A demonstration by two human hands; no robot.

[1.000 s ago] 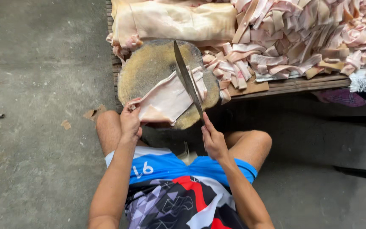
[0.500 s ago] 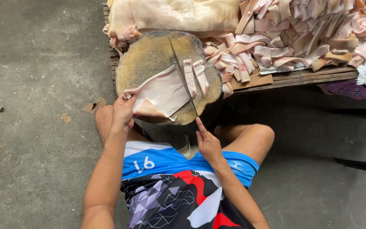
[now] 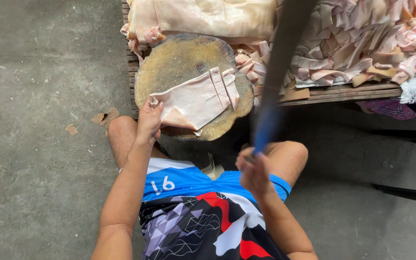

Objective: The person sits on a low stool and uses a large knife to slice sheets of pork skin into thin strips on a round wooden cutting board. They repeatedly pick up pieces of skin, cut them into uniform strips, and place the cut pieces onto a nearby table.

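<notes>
A pale pink sheet of pork skin (image 3: 196, 101) lies flat on a round wooden chopping block (image 3: 179, 60) in the upper middle of the frame, with two narrow strips (image 3: 225, 86) already cut and lying at its right end, just touching the main piece. The left hand (image 3: 149, 123) is closed on the sheet's lower left corner, fingers pinching the edge against the block's rim. The right hand (image 3: 253, 171), lower and right of centre, is clenched around the handle of a cleaver (image 3: 278, 72); the blade is raised, blurred, and runs up as a long dark band toward the top edge of the frame, well clear of the block. Above the block lies a large slab of pale skin and fat (image 3: 203, 17), and to the upper right a heap of cut strips (image 3: 362, 43) covers a low wooden pallet (image 3: 343, 91). The person sits behind the block on a grey concrete floor (image 3: 39, 72), bare knees either side of it, wearing blue shorts (image 3: 188, 183). A scrap of cardboard (image 3: 104, 117) lies on the floor to the left
</notes>
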